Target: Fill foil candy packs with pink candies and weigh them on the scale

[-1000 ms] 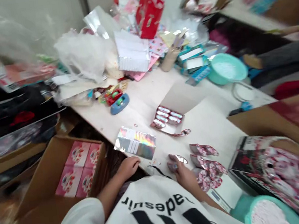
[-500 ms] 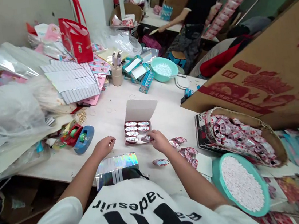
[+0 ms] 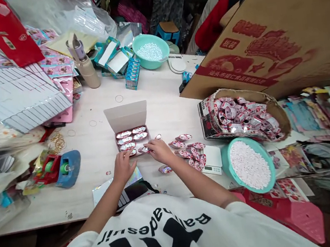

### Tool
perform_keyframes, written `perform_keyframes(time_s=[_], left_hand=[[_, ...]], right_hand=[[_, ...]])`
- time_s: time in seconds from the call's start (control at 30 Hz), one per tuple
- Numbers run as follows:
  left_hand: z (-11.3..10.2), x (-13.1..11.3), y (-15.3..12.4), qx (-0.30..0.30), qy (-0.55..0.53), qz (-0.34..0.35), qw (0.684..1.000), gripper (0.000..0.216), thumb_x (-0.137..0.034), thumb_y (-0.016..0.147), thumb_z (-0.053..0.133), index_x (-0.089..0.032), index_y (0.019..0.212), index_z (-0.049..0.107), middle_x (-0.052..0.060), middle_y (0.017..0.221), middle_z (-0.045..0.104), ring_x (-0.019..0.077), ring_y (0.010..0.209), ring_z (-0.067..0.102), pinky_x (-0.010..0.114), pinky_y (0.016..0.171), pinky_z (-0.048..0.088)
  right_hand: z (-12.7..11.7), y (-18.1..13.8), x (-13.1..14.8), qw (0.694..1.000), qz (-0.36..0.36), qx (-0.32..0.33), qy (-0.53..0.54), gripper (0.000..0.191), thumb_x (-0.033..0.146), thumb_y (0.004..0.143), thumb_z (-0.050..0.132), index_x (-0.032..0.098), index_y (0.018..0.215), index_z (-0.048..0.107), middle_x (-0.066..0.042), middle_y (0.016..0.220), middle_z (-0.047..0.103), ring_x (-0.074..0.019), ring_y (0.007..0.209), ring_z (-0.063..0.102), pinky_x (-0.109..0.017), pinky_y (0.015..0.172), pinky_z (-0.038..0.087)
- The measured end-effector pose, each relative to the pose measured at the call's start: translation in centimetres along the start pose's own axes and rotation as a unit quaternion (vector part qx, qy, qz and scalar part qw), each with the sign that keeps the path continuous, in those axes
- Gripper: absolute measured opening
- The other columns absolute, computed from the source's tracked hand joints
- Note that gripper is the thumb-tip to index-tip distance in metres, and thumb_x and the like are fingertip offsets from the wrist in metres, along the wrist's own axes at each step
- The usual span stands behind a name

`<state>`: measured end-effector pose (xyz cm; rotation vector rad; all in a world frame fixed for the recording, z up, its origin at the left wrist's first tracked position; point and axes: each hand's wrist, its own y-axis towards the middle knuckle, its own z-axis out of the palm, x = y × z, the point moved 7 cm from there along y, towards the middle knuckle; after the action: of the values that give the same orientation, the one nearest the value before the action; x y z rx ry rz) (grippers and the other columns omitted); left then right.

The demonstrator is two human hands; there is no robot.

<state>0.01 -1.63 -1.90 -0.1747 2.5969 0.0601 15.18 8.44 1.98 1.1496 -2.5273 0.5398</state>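
Note:
A small open box (image 3: 126,118) with a raised white lid lies on the table, holding several shiny oval wrapped candies (image 3: 131,135). My left hand (image 3: 123,166) rests at the box's near edge with curled fingers touching it. My right hand (image 3: 159,150) pinches a wrapped candy at the box's near right corner. Loose wrapped candies (image 3: 188,152) lie just right of my right hand. A holographic flat package (image 3: 121,188) lies under my left forearm.
A teal bowl of white pellets (image 3: 248,165) and a carton of wrapped candies (image 3: 243,115) stand at the right. A small scale (image 3: 212,159), a blue tape dispenser (image 3: 66,169), a large cardboard box (image 3: 268,33), a second teal bowl (image 3: 151,51) and a cup (image 3: 86,65) surround the work spot.
The view has swung down and closer to the box. My left hand came in from the left to the box's near edge. My right hand stays at the box with a candy.

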Motion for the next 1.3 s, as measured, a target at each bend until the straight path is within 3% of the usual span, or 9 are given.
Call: perform_keyframes(time_s=[0.23,0.43,0.6,0.67,0.77,0.87,1.07,1.2,1.3], left_hand=[[0.2,0.8,5.0,0.058,0.115,0.040,0.991,0.086,-0.043,0.076,0.072,-0.020,0.150,0.034,0.018,0.157,0.030,0.0380,0.146,0.023,0.054,0.118,0.021],[2.7,1.3,5.4,0.102,0.149,0.086,0.980,0.074,-0.042,0.086,0.059,-0.014,0.149,0.035,0.020,0.159,0.022,0.0346,0.149,0.018,0.056,0.119,0.014],[3.3,1.3,5.1,0.104,0.180,0.089,0.974,0.071,-0.035,0.091,0.050,-0.009,0.152,0.025,0.020,0.159,0.019,0.0345,0.149,0.017,0.058,0.119,0.011],[3.5,1.1,5.1,0.097,0.189,0.082,0.974,0.069,-0.032,0.092,0.044,-0.008,0.153,0.021,0.021,0.158,0.020,0.0347,0.149,0.018,0.060,0.118,0.012],[3.9,1.0,5.1,0.089,0.187,0.069,0.976,0.068,-0.029,0.094,0.039,-0.004,0.153,0.016,0.023,0.158,0.018,0.0369,0.148,0.017,0.063,0.116,0.015],[4.2,0.7,5.1,0.091,0.172,0.055,0.979,0.067,-0.027,0.094,0.037,-0.003,0.153,0.015,0.024,0.158,0.016,0.0377,0.149,0.014,0.064,0.117,0.013],[4.1,0.5,5.1,0.129,0.162,0.036,0.978,0.066,-0.027,0.094,0.039,-0.001,0.152,0.021,0.024,0.159,0.015,0.0366,0.149,0.011,0.061,0.119,0.012],[4.0,0.9,5.1,0.140,0.173,0.036,0.974,0.069,-0.024,0.091,0.043,-0.001,0.152,0.021,0.022,0.159,0.014,0.0356,0.149,0.012,0.057,0.119,0.015],[4.1,1.4,5.1,0.142,0.177,0.041,0.973,0.067,-0.017,0.090,0.038,-0.006,0.153,0.020,0.020,0.159,0.018,0.0329,0.149,0.016,0.054,0.119,0.018]], right_hand=[[0.7,4.7,0.5,0.999,-0.027,0.009,-0.046,0.043,0.013,0.090,0.050,0.023,0.131,0.058,-0.011,0.115,0.061,-0.0270,0.110,0.050,-0.039,0.090,0.038],[2.1,6.4,0.2,0.998,0.019,-0.010,-0.059,0.045,0.011,0.092,0.043,0.019,0.136,0.052,-0.019,0.133,0.051,-0.0309,0.120,0.043,-0.046,0.095,0.035],[2.3,0.6,-0.6,0.999,0.041,-0.014,-0.029,0.060,0.008,0.085,0.050,0.023,0.142,0.044,-0.015,0.142,0.045,-0.0283,0.127,0.038,-0.044,0.101,0.033],[3.2,-3.4,-1.6,0.999,0.041,0.016,-0.014,0.059,0.008,0.078,0.057,0.025,0.134,0.053,-0.012,0.135,0.051,-0.0267,0.125,0.042,-0.041,0.099,0.035],[5.9,-8.8,-3.1,0.993,0.060,0.099,-0.011,0.068,0.004,0.072,0.058,0.021,0.137,0.050,-0.016,0.134,0.052,-0.0301,0.125,0.045,-0.046,0.100,0.036],[7.2,-10.7,-3.9,0.987,0.071,0.141,-0.009,0.054,-0.002,0.075,0.051,0.015,0.126,0.057,-0.016,0.117,0.062,-0.0263,0.108,0.057,-0.039,0.089,0.043],[4.1,-3.7,-2.1,0.994,-0.025,0.103,0.006,0.044,0.014,0.090,0.050,0.015,0.134,0.048,-0.013,0.121,0.063,-0.0238,0.110,0.058,-0.036,0.091,0.042],[3.0,1.8,-0.4,0.992,-0.095,0.085,-0.006,0.041,0.017,0.086,0.060,0.015,0.127,0.054,-0.014,0.117,0.064,-0.0257,0.110,0.056,-0.037,0.092,0.039],[3.1,3.3,0.8,0.989,-0.123,0.074,-0.022,0.037,0.015,0.085,0.060,0.015,0.122,0.058,-0.013,0.112,0.065,-0.0258,0.106,0.055,-0.037,0.090,0.038]])
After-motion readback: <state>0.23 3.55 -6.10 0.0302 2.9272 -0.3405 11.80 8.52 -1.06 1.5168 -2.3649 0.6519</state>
